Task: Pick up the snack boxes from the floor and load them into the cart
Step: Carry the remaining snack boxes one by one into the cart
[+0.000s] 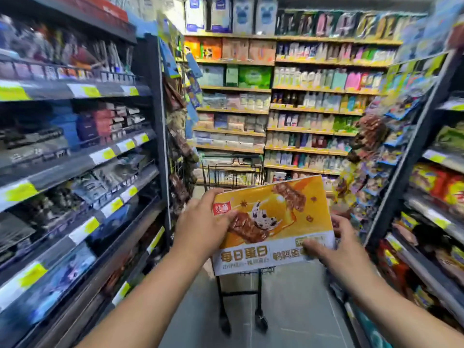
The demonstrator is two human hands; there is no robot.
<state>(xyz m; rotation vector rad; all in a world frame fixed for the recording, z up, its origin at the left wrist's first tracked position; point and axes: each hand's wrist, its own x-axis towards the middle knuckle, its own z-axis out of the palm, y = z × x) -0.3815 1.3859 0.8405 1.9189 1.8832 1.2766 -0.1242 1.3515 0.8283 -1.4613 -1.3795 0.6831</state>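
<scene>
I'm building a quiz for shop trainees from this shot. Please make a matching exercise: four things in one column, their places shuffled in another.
Things:
1. snack box
2. cart
3. left hand
4. right hand

Places:
A. grips the box's lower right corner
B. stands in the aisle beyond the box
C. held up between both hands
D. grips the box's upper left edge

Pairs: 1-C, 2-B, 3-D, 4-A
</scene>
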